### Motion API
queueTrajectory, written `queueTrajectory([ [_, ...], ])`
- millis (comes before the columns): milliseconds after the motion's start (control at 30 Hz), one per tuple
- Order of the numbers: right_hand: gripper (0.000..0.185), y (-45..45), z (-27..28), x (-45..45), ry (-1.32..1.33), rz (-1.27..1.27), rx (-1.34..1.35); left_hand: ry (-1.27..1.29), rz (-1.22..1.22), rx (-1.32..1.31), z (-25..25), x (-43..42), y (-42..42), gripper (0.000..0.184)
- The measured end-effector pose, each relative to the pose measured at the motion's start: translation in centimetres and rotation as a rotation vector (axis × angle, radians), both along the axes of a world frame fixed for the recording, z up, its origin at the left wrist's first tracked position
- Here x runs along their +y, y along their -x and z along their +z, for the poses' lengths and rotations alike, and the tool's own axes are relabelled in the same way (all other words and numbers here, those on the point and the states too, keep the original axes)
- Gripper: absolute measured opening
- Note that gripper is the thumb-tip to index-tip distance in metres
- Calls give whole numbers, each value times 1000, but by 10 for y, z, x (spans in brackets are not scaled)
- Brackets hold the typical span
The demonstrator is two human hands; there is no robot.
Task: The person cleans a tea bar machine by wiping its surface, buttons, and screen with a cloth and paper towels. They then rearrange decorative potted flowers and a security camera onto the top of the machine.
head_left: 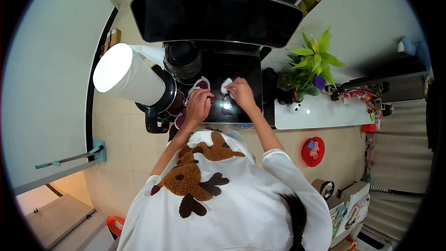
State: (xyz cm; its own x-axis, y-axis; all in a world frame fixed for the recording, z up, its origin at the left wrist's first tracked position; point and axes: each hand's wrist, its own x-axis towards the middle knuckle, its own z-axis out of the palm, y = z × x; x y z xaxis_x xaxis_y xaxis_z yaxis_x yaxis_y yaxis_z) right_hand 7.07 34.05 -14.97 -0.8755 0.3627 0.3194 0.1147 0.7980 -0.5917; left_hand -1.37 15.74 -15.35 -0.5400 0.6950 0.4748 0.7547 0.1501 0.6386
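My right hand [241, 93] pinches a crumpled white tissue [226, 85] against the glossy black tabletop [239, 65]. Just below the tissue, small lit markings [226, 104] shine on the surface. My left hand [200, 105] rests at the tabletop's left edge, fingers lying loosely forward, with nothing visible in them. Close to its fingertips is a maroon thing with a white rim [202, 84], partly covered by the hand; its kind is unclear. Behind it stands a clear round vessel with a black lid [182, 60].
A tall white-covered cylinder [134, 76] on a black handled base stands left. A wide black screen-like panel [216, 16] rises behind the tabletop. On the right are a leafy plant [318, 58] and a white shelf [325, 114]. A red basin [313, 152] sits on the floor.
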Motion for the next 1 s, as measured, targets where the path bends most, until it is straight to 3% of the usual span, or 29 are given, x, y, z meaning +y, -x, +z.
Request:
queueTrajectory([
  [200, 11, -78, 8, -3, 79, -110, -191, -5, 8, 17, 1, 1, 0, 15],
  [267, 12, -94, 10, -12, 213, -33, -290, 6, -4, 12, 2, 1, 2, 15],
  [367, 15, -99, 5, -29, 152, 73, -188, -14, -5, 6, 1, 3, 0, 16],
  [400, 18, -94, 3, -36, 169, 125, -263, -2, 2, 2, 0, 2, 0, 17],
  [700, 18, -92, 3, -53, 168, 135, -84, 11, 9, 0, 0, 2, -1, 19],
  [767, 16, -106, 9, -36, -50, 64, -45, -1, 14, -3, -1, 2, 0, 19],
  [1000, 9, -57, -8, 9, -180, -298, 51, 16, 16, 19, 2, 2, -1, 17],
])
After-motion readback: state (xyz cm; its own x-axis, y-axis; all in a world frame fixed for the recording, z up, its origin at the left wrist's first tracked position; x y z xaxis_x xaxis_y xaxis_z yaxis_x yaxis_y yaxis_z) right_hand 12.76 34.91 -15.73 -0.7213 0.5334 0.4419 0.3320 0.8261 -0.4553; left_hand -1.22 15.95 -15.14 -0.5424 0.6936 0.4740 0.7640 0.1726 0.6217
